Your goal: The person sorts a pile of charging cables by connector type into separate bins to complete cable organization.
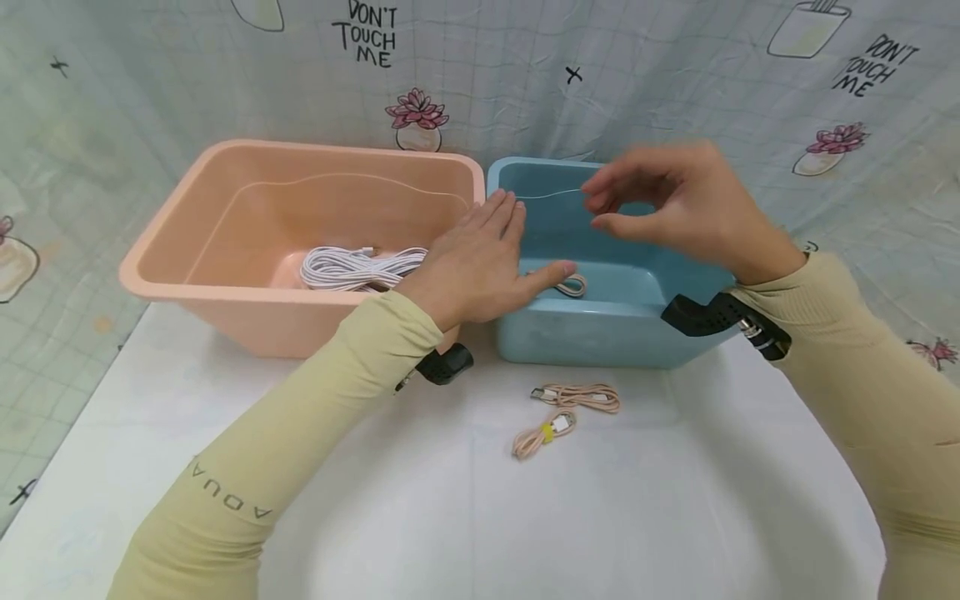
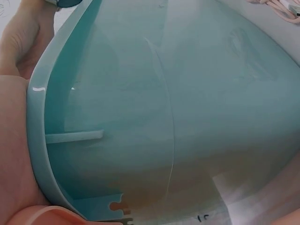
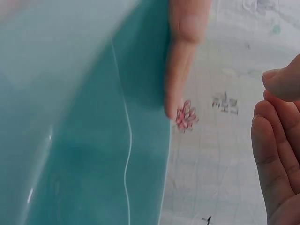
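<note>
My left hand (image 1: 480, 258) lies palm down across the adjoining rims of the two bins, its fingers straight and its thumb reaching over the blue bin. Above the far right part of that blue bin (image 1: 600, 335) hangs my right hand (image 1: 667, 200), fingers bent and apart from the thumb, nothing between them; the right wrist view shows those fingers (image 3: 268, 140) bare too. A coiled beige cable (image 1: 573, 287) lies inside the blue bin, partly hidden by the left thumb. In the peach bin (image 1: 202, 293), coiled white cables (image 1: 341, 268) rest on the bottom, partly covered by the left hand.
Two coiled beige charging cables lie on the white table (image 1: 420, 517) in front of the blue bin: one (image 1: 588, 397) closer to it, the other (image 1: 534, 440) with a yellow tie. A patterned curtain (image 1: 510, 75) stands right behind both bins.
</note>
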### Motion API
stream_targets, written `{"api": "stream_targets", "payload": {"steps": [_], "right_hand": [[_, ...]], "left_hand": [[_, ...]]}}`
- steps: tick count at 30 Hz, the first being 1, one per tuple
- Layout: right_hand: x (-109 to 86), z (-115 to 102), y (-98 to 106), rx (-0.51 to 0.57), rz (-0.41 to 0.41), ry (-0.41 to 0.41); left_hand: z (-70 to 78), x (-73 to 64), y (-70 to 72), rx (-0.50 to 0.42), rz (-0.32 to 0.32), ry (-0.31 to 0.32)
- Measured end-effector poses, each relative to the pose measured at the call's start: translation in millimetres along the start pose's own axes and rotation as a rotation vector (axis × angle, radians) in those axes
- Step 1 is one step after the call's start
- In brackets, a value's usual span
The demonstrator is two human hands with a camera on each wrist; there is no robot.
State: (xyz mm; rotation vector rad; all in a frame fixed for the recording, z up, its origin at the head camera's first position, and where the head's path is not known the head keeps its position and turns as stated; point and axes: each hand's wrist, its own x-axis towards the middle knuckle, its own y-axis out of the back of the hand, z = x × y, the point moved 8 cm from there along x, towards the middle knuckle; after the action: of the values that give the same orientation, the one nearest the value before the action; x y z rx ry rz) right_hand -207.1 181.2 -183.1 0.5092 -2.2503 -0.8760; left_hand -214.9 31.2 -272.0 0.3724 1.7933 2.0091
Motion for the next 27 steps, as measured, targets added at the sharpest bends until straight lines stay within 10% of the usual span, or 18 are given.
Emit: {"api": "stream_targets", "payload": {"steps": [17,27], "right_hand": [[-42.5,-39,-23,0.277,-0.029,0.180],[-70.2,-43,-61,0.162,-0.101,0.322]], "left_hand": [[-0.9,1.0,-1.4,0.024,-0.018,0.004],[-0.4,0.5,-2.0,0.024,-0.021,0.007]]}}
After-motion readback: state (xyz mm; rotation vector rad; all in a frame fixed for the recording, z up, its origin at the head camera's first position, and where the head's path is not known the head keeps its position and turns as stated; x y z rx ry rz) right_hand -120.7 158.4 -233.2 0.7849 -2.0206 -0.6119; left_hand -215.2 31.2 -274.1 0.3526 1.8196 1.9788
